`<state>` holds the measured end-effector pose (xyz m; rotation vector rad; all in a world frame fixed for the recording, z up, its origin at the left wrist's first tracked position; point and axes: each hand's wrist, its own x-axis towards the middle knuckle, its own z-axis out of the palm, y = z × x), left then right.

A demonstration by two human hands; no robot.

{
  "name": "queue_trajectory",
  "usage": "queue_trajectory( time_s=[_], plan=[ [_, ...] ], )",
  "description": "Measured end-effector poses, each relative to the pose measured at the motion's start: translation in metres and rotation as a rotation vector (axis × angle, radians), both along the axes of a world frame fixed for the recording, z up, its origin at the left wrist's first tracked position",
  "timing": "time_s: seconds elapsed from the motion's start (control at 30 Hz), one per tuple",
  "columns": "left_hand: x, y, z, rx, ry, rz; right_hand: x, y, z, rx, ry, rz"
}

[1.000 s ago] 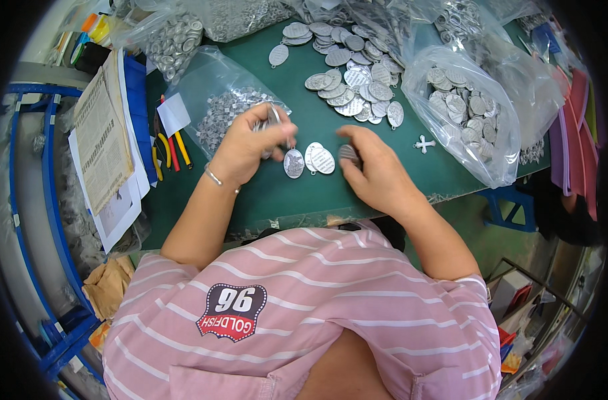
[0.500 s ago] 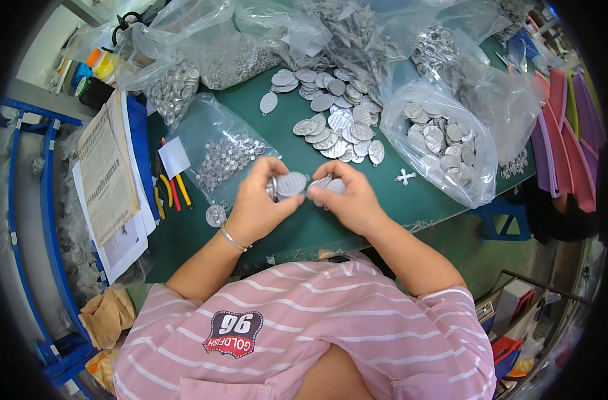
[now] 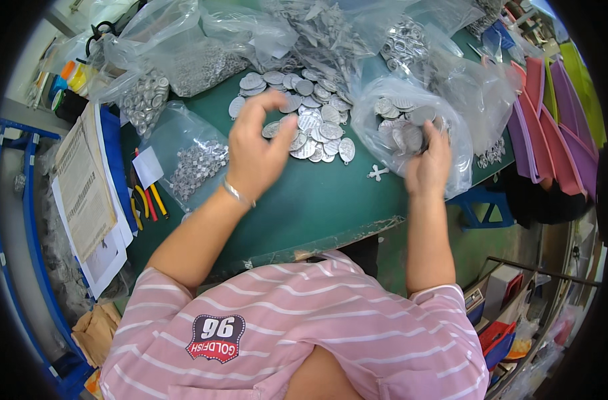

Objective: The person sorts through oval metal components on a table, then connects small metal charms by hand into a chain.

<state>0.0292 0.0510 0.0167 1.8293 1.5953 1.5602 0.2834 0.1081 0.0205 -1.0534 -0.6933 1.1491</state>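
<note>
My left hand (image 3: 258, 148) hangs over the near left side of a loose pile of silver oval medals (image 3: 330, 131), thumb and fingers apart with nothing held between them. My right hand (image 3: 432, 163) reaches into the mouth of a clear plastic bag (image 3: 460, 175) on the right. A few oval medals (image 3: 412, 139) show at its fingertips, blurred by motion, above more medals lying in the bag. Between the pile and the bag lies a small silver cross (image 3: 378, 173) on the green table (image 3: 304, 200).
A flat clear bag of small metal pieces (image 3: 196, 167) lies left, beside pliers (image 3: 142, 203) with yellow and red handles. Papers (image 3: 90, 190) stand at the left edge. Several bags of metal parts (image 3: 207, 70) line the back. Coloured folders (image 3: 550, 120) stand right.
My right hand has swung right, from the middle to the bag, with medals. The left has moved up toward the pile and spread; the medals it held are gone from it. The view has shifted.
</note>
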Motion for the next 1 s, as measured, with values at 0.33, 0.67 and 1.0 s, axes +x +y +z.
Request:
queue_trajectory(
  time_s=[0.33,0.67,1.0],
  plan=[
    [-0.024,0.096,-0.057,-0.415,0.226,0.414,-0.081,-0.019,-0.017,0.643,-1.099,0.514],
    [0.007,0.052,-0.072,-0.212,0.203,0.257,-0.113,0.014,-0.036,0.360,-1.565,0.459],
    [0.012,-0.032,-0.051,-0.253,0.148,0.015,-0.077,-0.074,-0.043,0.439,-0.924,0.527]
  ],
)
